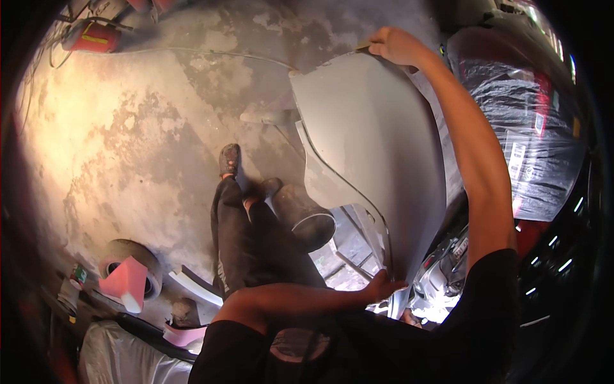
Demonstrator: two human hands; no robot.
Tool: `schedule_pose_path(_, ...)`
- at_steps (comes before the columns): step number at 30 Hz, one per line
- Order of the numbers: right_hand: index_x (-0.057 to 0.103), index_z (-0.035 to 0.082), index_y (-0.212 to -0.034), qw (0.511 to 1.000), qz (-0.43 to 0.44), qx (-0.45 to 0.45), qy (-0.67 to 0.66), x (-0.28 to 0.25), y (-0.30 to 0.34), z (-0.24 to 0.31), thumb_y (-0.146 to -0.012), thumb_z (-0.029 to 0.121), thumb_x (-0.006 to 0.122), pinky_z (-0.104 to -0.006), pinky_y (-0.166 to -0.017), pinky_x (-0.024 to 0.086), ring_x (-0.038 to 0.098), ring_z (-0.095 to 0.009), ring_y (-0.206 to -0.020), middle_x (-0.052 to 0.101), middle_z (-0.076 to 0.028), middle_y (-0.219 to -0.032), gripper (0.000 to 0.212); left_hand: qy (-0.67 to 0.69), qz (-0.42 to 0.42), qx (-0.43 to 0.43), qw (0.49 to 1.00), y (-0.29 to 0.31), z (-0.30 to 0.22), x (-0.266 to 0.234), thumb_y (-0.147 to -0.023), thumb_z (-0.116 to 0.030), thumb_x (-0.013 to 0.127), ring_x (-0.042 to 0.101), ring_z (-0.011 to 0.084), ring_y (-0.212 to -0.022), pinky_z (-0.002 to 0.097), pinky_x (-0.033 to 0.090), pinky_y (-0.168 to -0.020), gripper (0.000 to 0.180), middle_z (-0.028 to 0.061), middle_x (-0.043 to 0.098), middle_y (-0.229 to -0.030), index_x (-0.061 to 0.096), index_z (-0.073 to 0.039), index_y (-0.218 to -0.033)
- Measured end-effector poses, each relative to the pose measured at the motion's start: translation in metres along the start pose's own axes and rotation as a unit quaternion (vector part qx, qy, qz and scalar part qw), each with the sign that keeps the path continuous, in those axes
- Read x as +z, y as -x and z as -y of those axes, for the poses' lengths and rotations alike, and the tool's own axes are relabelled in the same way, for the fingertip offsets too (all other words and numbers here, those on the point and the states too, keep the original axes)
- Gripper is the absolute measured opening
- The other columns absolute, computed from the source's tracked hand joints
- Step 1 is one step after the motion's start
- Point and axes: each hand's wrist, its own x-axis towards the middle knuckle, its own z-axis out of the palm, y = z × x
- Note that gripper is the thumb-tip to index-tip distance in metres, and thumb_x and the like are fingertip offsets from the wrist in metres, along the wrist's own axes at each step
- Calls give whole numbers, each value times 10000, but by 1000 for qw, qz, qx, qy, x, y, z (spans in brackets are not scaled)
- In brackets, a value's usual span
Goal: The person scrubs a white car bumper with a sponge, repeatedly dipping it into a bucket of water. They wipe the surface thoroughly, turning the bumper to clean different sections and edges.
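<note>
Right hand (398,47), left hand (382,288), gray panel (377,121) between

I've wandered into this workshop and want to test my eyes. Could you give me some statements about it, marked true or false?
1. The right hand holds a small tan piece at the far edge of the large panel. True.
2. The panel is bright red. False: it is grey.
3. A pink block sits by a tyre. True.
4. The left hand rests on the tyre. False: the left hand is at the panel's near end.
5. Wrinkled plastic sheeting is at the picture's right. True.
</note>
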Motion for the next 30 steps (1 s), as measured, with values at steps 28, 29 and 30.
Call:
schedule_pose_path(28, 676, 75, -1357, 986, -69, -153, -11, 28, 53, 75, -999, 280, 653, -435, -926, 499, 601, -356, -1048, 596, -175, -1120, 413, -8, 15, -66, 998, 18, -46, -8, -841, -490, 863, 706, 305, -1000, 446, 544, -845, 682, 231, 737, -1016, 680, 116, -1097)
schedule_pose_path(29, 678, 74, -1355, 984, -70, -160, -30, 31, 60, 83, -997, 274, 654, -438, -933, 497, 597, -359, -1049, 595, -176, -1145, 411, -15, 10, -81, 997, 16, -45, -6, -834, -510, 862, 708, 322, -1012, 451, 546, -852, 712, 243, 734, -1032, 674, 119, -1112)
schedule_pose_path(30, 687, 86, -1351, 954, -142, -263, -25, 40, 85, 93, -978, 249, 682, -444, -931, 492, 598, -360, -1046, 602, -177, -1136, 407, -26, 3, -92, 995, 13, -42, -6, -826, -530, 860, 711, 338, -1024, 455, 549, -859, 743, 255, 732, -1048, 668, 122, -1126)
